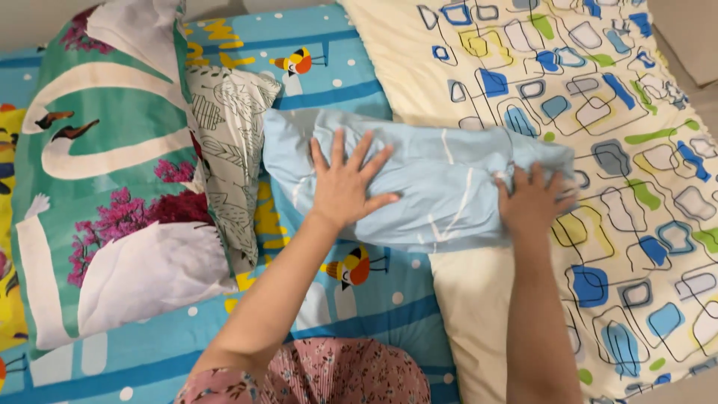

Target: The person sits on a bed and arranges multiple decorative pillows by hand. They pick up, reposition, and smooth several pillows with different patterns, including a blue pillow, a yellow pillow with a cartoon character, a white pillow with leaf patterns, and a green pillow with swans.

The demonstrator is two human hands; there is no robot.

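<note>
Lying folded and creased, pale blue cloth (441, 187) — faint white lines, both hands (345, 187) spread flat on it

No packages, labels, signs or screens are seen here. Only soft bedding is shown.

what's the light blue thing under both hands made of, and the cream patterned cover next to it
The light blue pillowcase looks like thin woven cotton or a cotton blend, matte: it creases softly under the left hand and right hand. The cream cover with blue and green shapes looks like printed woven fabric over padding, matte, lying puffy; exact fibre cannot be told.
</note>
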